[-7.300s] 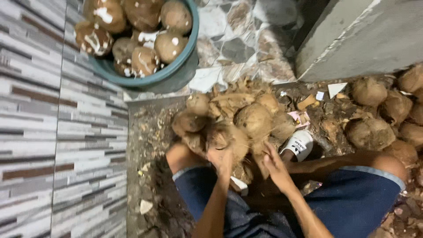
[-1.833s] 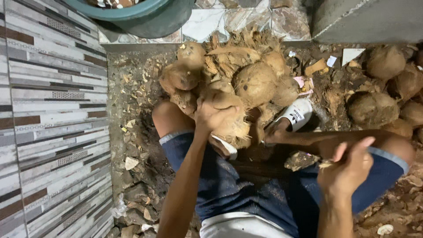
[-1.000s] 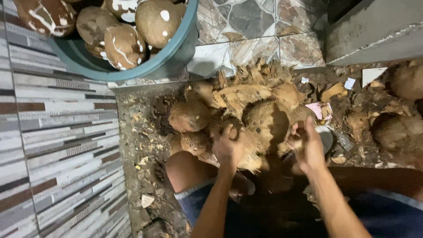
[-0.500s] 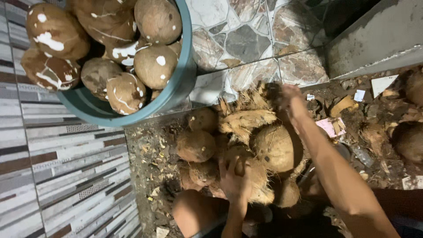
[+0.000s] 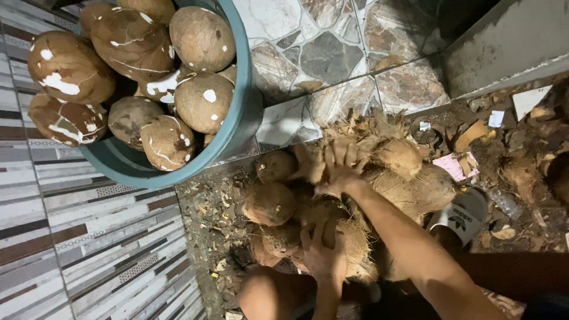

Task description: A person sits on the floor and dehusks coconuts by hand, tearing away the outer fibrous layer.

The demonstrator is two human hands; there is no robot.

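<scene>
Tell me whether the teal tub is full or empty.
Full: the teal tub is heaped with husked brown coconuts, several rising above its rim.

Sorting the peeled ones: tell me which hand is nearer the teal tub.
Right. The right hand reaches up the husk pile, just below the teal tub; the left hand rests lower, farther away.

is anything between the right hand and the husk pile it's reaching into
Nothing visible. The right hand already rests on the fibrous coconut husks at the far side of the pile, and the left hand presses a husked coconut nearer the knee.
</scene>
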